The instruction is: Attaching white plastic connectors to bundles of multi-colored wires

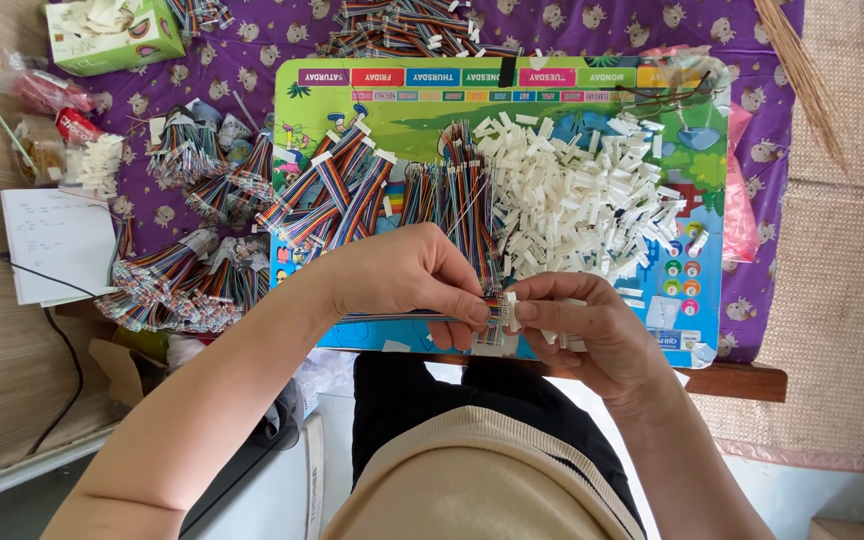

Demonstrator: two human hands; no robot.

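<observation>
Rainbow-striped flat ribbon cable [422, 316] is pinched in the left hand [407, 275]. The right hand [577, 325] grips a small white plastic connector [510, 310] at the desk's near edge. Misaligned, the pins might bend.

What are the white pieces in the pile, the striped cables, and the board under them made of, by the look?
White pieces: likely moulded plastic, matte, uniform blocky shapes. Striped cables: flat multicolour ribbon wire, apparently plastic-insulated, bending in bundles. Board: glossy printed surface showing glare; plastic or laminated card, cannot tell. The left hand pinches one cable, the right hand one white piece.

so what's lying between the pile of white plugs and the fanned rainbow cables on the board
In the head view, a row of upright rainbow wire bundles stands between the white plugs and the fanned cables.
</observation>
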